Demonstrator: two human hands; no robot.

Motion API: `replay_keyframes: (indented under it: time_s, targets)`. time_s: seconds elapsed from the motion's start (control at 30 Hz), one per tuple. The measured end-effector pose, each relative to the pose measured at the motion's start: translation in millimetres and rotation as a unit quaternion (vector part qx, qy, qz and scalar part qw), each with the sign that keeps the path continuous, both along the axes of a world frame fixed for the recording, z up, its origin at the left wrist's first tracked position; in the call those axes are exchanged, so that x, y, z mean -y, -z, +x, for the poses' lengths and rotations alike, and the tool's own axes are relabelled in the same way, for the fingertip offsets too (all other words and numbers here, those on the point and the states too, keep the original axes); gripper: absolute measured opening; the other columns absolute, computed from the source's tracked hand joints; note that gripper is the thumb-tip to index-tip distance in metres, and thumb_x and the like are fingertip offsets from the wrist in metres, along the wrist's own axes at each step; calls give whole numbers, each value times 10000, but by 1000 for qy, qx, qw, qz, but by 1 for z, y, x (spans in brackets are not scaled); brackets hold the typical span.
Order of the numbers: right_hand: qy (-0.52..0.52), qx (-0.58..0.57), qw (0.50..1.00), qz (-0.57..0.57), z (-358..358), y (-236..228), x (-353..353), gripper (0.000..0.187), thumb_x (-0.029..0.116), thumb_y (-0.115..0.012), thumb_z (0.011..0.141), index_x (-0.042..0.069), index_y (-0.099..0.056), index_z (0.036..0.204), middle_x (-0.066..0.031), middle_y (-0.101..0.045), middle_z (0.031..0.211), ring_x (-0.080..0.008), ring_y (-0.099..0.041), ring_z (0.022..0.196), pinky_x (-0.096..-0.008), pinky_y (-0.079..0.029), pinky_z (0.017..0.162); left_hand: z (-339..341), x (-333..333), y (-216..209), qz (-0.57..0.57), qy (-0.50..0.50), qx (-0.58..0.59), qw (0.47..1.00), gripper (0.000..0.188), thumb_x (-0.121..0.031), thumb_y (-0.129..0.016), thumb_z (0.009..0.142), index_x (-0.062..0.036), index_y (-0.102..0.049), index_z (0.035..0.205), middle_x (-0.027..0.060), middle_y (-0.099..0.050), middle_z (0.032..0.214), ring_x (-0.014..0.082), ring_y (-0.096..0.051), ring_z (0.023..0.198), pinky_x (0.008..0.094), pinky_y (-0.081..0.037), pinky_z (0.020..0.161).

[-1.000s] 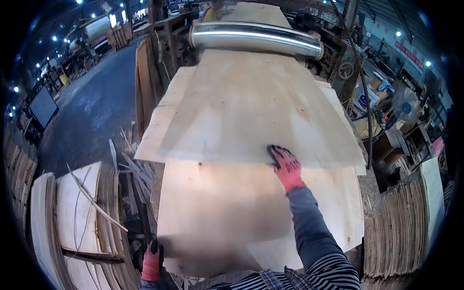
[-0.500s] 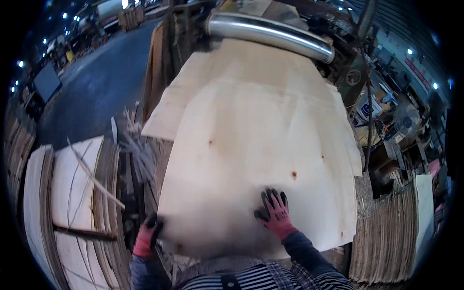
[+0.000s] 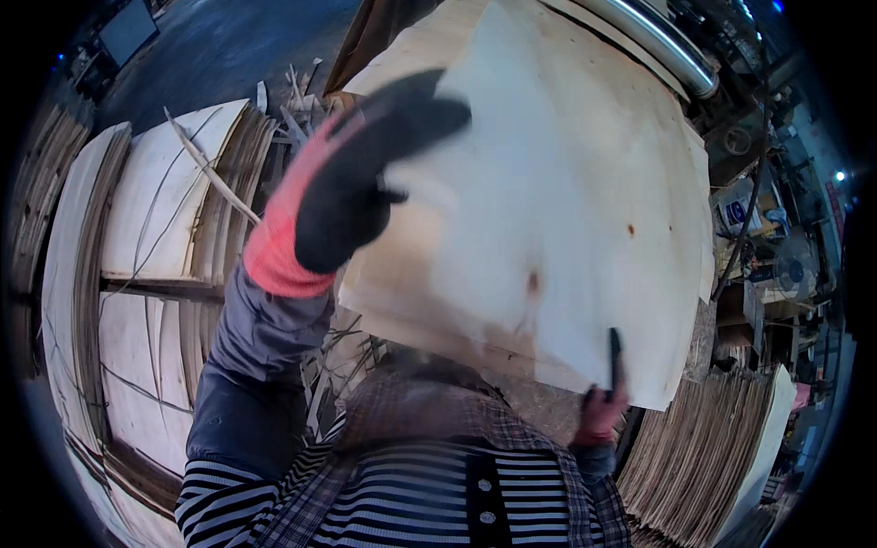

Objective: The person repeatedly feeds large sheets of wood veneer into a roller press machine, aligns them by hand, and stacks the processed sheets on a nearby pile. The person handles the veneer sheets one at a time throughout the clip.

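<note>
A broad, pale wood veneer sheet (image 3: 585, 183) with brown knots lies on top of other veneer sheets (image 3: 402, 292). My left hand (image 3: 343, 192), in a pink and black glove, is raised high over the left side. Its fingers and thumb close around the lifted left corner of the top sheet, smeared by motion. At the near right edge, my right hand (image 3: 603, 411) grips the same sheet, one dark finger stretched over its surface. The lower fingers of that hand are partly hidden.
A shiny metal roller (image 3: 653, 41) crosses beyond the sheets. Bundled veneer stacks (image 3: 164, 201) stand at left, with another stack (image 3: 703, 457) at lower right. Wood scraps (image 3: 297, 110) lie beside the pile. A fan (image 3: 795, 269) is at far right.
My left hand has risen from the near left corner, lifting the top sheet. My right hand has moved from the sheet's surface to its near right edge. The view has shifted.
</note>
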State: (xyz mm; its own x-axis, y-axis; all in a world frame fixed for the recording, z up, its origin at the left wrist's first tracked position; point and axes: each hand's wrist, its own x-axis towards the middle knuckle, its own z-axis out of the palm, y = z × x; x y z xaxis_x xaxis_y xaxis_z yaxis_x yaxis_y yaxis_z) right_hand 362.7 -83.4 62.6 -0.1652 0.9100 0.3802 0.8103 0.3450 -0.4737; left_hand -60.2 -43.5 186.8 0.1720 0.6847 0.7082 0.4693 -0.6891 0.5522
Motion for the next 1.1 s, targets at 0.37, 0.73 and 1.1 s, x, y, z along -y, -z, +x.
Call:
replay_keyframes:
  time_s: [0.37,0.73,1.1]
  targets:
    - [-68,181,981,-21,-28,-75,-94,609,230,-698,572,88,-517,1137,-139,-517,1135,-307,-485,1052,-393,-387,896,19,28,270,-265,-333,-137,895,661,-315,-604,749,37,-338,1242,262,-381,1236,409,-368,1137,436,-324,946]
    - [-57,210,976,-3,-43,-15,-245,575,305,-655,650,110,-492,1165,-119,-511,1159,-289,-490,1062,-386,-395,881,5,-1,206,-449,-255,395,759,553,-58,-598,782,-37,-342,1272,66,-562,977,112,-530,829,239,-445,734]
    - [-10,121,989,86,-58,34,-395,536,242,-596,733,119,-428,1227,-106,-476,1216,-265,-433,1137,-394,-353,930,11,-16,155,-457,-236,330,791,327,-104,-604,802,16,-531,1097,65,-590,994,114,-535,884,234,-428,788]
